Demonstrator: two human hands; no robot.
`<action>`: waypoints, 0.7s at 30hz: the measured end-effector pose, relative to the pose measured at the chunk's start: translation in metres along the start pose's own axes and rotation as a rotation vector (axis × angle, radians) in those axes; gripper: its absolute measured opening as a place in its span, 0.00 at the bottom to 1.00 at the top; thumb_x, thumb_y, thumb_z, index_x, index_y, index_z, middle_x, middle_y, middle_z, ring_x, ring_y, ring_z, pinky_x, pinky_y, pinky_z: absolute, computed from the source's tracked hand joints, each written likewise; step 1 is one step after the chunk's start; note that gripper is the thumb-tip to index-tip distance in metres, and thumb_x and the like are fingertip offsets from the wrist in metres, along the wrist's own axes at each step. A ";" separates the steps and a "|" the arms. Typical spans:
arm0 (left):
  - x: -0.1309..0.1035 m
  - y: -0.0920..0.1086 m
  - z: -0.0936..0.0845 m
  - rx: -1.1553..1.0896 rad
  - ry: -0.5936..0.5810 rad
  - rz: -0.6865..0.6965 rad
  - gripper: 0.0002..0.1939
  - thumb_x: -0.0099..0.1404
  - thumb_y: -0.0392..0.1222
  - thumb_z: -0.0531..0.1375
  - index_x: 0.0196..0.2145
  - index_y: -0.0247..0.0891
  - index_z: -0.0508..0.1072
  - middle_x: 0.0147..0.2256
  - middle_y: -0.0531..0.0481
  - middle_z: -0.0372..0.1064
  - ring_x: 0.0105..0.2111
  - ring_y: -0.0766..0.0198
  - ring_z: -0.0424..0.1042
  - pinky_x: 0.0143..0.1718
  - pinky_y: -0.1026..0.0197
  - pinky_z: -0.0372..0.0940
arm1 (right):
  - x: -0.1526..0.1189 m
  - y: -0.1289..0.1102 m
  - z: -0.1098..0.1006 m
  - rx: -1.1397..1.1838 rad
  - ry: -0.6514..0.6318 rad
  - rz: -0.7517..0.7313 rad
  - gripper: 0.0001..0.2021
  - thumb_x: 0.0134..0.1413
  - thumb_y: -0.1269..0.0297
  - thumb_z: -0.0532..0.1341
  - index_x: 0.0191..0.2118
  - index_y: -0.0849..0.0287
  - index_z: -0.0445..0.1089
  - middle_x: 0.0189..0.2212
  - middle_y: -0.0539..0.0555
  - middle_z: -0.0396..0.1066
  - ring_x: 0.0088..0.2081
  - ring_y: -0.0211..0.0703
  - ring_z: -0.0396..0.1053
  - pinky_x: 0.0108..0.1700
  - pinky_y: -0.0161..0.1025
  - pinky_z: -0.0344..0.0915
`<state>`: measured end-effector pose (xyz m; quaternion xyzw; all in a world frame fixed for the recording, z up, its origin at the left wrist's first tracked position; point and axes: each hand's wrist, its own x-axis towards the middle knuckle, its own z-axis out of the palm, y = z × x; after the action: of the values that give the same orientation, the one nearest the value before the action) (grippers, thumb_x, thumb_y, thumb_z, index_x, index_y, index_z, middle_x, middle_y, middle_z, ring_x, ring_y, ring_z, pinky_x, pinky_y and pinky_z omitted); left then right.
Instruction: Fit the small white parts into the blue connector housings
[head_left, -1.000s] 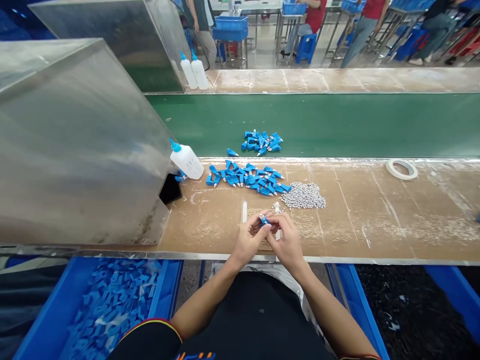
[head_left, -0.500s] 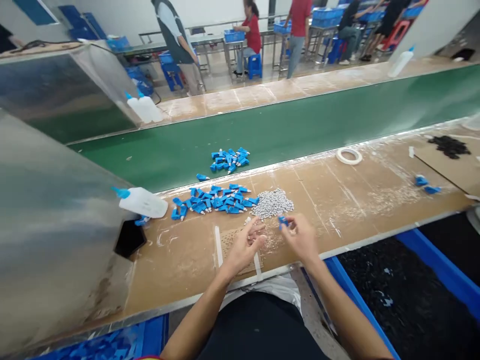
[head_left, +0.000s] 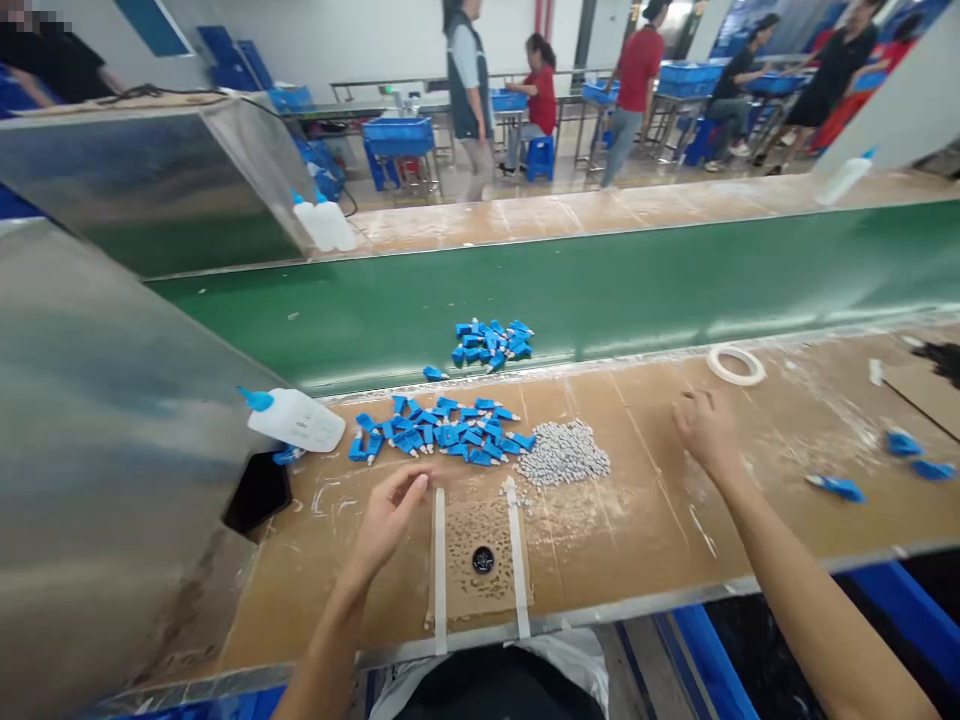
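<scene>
My left hand (head_left: 394, 505) is over the board, fingers loosely extended and nothing visible in them. Just beyond it lies a pile of small blue plastic parts with pale tips (head_left: 450, 430). My right hand (head_left: 705, 430) hovers at the right, fingers loosely bent, with no object visible in it, near a roll of tape (head_left: 736, 365). Between my hands is a heap of small grey pieces (head_left: 566, 452). A small round black part (head_left: 484, 560) sits on a speckled patch between two white tape strips (head_left: 440, 575). One blue part (head_left: 836, 488) lies at the right.
More blue parts (head_left: 491, 343) lie on the green belt (head_left: 637, 290). A white bottle with a blue nozzle (head_left: 296, 418) leans at the left by a metal housing (head_left: 112, 470). Two blue pieces (head_left: 904, 443) and black pieces (head_left: 941, 360) lie far right. People stand and sit beyond the belt.
My hands have moved apart, left hand leftward and right hand rightward. The blue part from my right hand is gone from it; one now lies at the right. The round black part is now visible.
</scene>
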<state>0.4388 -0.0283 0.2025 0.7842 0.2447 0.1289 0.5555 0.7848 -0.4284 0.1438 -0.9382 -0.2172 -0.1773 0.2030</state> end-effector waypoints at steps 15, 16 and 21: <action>0.349 0.003 0.069 0.398 -0.029 0.106 0.26 0.73 0.49 0.52 0.64 0.37 0.66 0.66 0.37 0.61 0.70 0.50 0.54 0.69 0.47 0.50 | 0.185 -0.231 0.223 0.709 -0.350 -0.015 0.23 0.63 0.47 0.54 0.56 0.52 0.72 0.58 0.58 0.72 0.62 0.56 0.65 0.66 0.57 0.57; 0.356 0.003 0.075 0.394 -0.073 0.137 0.26 0.72 0.49 0.53 0.63 0.38 0.68 0.65 0.39 0.64 0.69 0.51 0.56 0.68 0.48 0.52 | 0.187 -0.236 0.225 0.722 -0.373 -0.015 0.22 0.63 0.47 0.55 0.55 0.51 0.73 0.57 0.57 0.73 0.61 0.55 0.67 0.65 0.56 0.59; 0.356 0.000 0.079 0.367 -0.256 0.220 0.24 0.67 0.44 0.56 0.58 0.37 0.72 0.58 0.42 0.72 0.59 0.52 0.68 0.63 0.52 0.59 | 0.180 -0.245 0.220 0.776 -0.484 0.003 0.20 0.63 0.49 0.55 0.54 0.52 0.74 0.52 0.56 0.76 0.55 0.55 0.72 0.60 0.55 0.65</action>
<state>0.7780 0.0953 0.1502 0.9038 0.1050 0.0416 0.4128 0.8732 -0.0658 0.1060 -0.8075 -0.3073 0.1419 0.4831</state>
